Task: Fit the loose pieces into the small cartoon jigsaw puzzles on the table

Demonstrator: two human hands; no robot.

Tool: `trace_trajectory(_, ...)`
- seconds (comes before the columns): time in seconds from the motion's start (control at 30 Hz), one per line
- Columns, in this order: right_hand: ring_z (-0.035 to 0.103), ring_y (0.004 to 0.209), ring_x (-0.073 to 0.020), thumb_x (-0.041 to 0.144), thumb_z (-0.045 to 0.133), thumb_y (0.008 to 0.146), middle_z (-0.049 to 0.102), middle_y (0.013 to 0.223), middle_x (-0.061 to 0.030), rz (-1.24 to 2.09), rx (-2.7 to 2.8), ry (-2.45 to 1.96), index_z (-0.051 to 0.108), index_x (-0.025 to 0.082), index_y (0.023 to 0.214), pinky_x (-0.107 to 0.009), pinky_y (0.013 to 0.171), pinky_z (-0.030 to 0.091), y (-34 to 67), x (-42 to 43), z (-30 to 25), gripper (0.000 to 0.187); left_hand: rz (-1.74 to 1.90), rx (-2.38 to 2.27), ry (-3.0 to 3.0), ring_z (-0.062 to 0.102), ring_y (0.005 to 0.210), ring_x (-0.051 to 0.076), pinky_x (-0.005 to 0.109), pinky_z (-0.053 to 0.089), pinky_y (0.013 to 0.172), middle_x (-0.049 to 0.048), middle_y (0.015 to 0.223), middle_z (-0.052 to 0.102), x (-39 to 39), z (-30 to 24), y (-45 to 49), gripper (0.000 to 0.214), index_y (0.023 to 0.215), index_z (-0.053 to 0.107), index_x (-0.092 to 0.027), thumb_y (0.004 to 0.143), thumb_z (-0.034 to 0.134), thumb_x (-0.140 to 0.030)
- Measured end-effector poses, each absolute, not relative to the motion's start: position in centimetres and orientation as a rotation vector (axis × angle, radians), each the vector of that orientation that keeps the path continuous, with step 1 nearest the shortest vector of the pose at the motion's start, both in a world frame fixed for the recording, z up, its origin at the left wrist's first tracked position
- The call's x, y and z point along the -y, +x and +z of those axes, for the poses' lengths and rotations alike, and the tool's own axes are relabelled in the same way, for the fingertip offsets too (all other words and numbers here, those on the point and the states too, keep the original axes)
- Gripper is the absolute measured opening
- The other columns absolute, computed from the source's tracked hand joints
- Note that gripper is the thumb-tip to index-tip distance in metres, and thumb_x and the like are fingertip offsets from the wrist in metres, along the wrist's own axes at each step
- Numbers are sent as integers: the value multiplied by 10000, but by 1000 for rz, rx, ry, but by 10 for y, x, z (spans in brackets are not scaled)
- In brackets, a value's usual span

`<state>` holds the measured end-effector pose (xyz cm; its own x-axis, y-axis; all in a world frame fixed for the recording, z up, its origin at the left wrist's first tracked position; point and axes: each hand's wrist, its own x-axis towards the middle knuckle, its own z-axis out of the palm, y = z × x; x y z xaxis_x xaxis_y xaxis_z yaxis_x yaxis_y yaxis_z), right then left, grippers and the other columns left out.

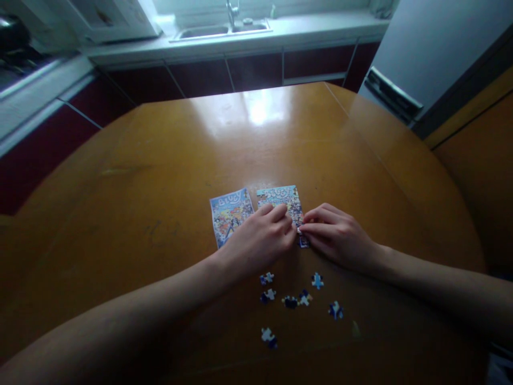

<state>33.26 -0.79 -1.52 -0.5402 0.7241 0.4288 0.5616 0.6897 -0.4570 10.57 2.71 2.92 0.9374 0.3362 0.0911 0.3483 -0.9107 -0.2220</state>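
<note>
A partly assembled jigsaw puzzle (280, 193) lies on the wooden table, pale blue with lettering along its far edge. My left hand (264, 231) rests over its near left part with the fingers curled; what the fingertips touch is hidden. At the puzzle's right edge, my right hand (340, 235) pinches a small puzzle piece (300, 230) between thumb and fingers. Left of the puzzle is a printed picture sheet (230, 211) with "Bluey" at its top, partly covered by my left forearm. Several loose puzzle pieces (290, 302) are scattered nearer to me, below both hands.
The large rounded table (180, 155) fills most of the view. Beyond it runs a counter (320, 33) with a sink (204, 33) and faucet (231, 13). A grey fridge (436, 48) stands at the back right, and a stove (24, 67) at the far left.
</note>
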Motion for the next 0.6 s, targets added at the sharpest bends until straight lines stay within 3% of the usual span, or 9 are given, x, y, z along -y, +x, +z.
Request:
trace_trajectory(0.37, 584, 928, -208, 173, 584, 907, 682, 1011, -85, 324, 2298, -982, 719, 199, 1011, -391, 820, 534, 333, 9, -17, 172, -125, 289, -2771, 534, 864, 217, 350, 390, 714, 57, 804, 659, -31, 31, 108, 112, 865, 659, -141, 934, 570, -143)
trace_trajectory(0.6, 574, 922, -203, 164, 566, 923, 676, 998, -89, 309, 2323, -986, 714, 174, 1002, -378, 816, 530, 332, 8, -15, 168, -109, 195, -2783, 542, 911, 211, 345, 375, 704, 52, 893, 688, -43, 32, 105, 95, 906, 658, -162, 951, 574, -164)
